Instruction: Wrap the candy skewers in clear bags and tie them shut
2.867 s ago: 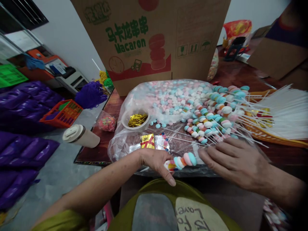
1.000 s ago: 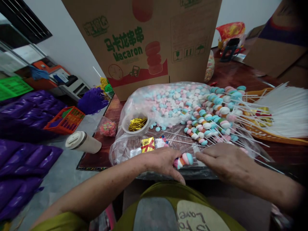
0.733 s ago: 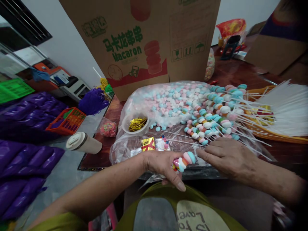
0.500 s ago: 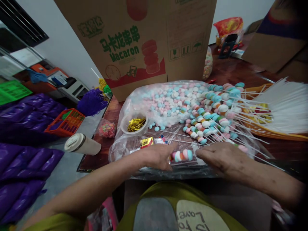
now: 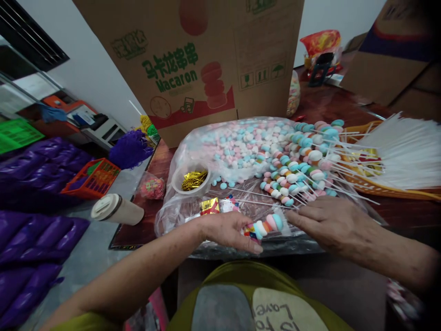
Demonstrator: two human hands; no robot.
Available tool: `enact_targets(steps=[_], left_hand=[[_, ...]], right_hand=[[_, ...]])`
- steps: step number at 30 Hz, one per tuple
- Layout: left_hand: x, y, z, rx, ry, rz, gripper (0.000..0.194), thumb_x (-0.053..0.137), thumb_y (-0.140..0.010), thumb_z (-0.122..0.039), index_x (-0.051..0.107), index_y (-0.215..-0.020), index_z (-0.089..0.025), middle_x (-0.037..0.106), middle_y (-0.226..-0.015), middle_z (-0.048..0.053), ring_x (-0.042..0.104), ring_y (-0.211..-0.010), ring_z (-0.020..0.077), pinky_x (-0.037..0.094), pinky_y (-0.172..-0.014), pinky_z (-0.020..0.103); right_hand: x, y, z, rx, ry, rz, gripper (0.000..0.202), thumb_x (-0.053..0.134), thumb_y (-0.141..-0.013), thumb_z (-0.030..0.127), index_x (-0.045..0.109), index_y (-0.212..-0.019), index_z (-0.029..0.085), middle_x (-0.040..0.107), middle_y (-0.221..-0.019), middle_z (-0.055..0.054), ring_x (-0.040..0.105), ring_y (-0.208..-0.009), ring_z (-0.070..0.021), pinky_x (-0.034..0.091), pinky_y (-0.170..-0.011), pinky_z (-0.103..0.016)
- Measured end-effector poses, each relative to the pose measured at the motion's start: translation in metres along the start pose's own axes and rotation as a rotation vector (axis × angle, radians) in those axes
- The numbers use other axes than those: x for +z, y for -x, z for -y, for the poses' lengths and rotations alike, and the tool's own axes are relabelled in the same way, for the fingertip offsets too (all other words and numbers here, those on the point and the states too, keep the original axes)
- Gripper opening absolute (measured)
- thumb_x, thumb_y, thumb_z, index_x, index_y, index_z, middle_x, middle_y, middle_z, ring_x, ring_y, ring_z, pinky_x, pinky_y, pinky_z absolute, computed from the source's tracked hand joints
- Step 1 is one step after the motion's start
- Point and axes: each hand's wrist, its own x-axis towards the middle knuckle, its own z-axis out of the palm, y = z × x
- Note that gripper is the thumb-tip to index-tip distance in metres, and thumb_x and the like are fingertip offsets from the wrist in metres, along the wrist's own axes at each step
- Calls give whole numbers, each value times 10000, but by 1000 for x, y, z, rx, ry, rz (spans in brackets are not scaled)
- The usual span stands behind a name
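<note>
My left hand [image 5: 229, 232] is closed round the near end of a short candy skewer [image 5: 268, 225], whose pink, white, orange and blue pieces point to the right. My right hand [image 5: 322, 220] lies just right of that skewer, over the clear plastic, with its index finger stretched out to the left. Behind it is a pile of finished-looking candy skewers [image 5: 303, 172] with white sticks. A bowl of gold twist ties [image 5: 194, 180] and a gold wrapper [image 5: 210, 205] sit beyond my left hand.
A large plastic bag of loose candies [image 5: 241, 142] lies before a tall cardboard box [image 5: 193, 59]. An orange basket [image 5: 396, 189] with white sticks [image 5: 413, 151] is at the right. A lidded cup [image 5: 119, 209] and a small candy bag [image 5: 152, 187] are at the left.
The skewer's candy end has shifted slightly right and tilted up, with my left hand moved along with it. My right hand has shifted slightly right. The whole view has shifted slightly.
</note>
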Motion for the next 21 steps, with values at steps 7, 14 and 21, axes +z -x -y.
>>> enact_targets(steps=[7, 14, 21], left_hand=[[4, -11, -3, -87, 236, 99, 409, 735, -574, -497, 534, -648, -149, 558, -559, -37, 518, -470, 72, 442, -482, 205], [2, -27, -1, -172, 169, 167, 374, 714, -605, -493, 546, -660, -163, 562, -509, -38, 543, -476, 114, 468, -491, 248], [-17, -6, -14, 31, -421, -209, 696, 656, -648, -554, 457, -1201, -182, 628, -1007, 63, 591, -886, 210, 445, -742, 299]], right_hand=[[-11, -6, 8, -142, -9, 23, 210, 389, -792, 37, 505, -911, 165, 553, -616, 6, 459, -529, -146, 240, -540, -309], [22, -10, 31, -58, -201, 119, 182, 438, -720, 60, 534, -817, 179, 569, -590, 14, 467, -484, -123, 201, -497, -286], [38, -1, 18, 212, -501, 200, 204, 383, -863, 136, 579, -827, 175, 636, -683, -23, 570, -616, -128, 341, -554, -222]])
